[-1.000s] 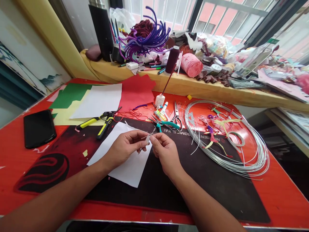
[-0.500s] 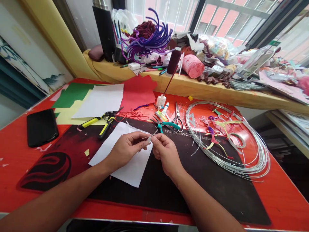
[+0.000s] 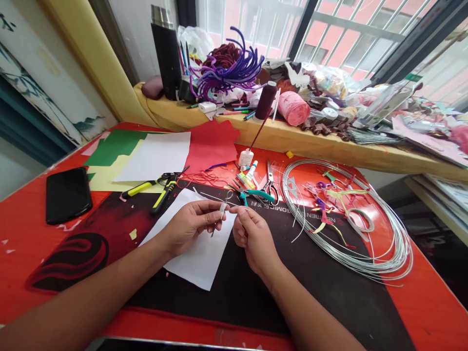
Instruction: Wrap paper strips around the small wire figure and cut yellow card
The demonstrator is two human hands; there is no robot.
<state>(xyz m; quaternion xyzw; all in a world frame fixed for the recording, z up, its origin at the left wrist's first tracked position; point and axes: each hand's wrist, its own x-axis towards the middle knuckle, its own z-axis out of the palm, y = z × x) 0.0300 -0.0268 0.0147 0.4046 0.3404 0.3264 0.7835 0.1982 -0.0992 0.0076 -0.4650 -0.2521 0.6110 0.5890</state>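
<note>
**White-wrapped wire piece (image 3: 223, 208) between the left fingertips**

Watching remotely, I'm seeing the left hand (image 3: 188, 226) pinching it, its loop standing above the fingers and its lower end poking out beneath. The right hand (image 3: 254, 239) is curling just beside it; I can't tell whether it's gripping anything. White paper (image 3: 199, 265) is lying below on the dark mat (image 3: 321, 287), teal pliers (image 3: 259, 193) resting just beyond.
</note>
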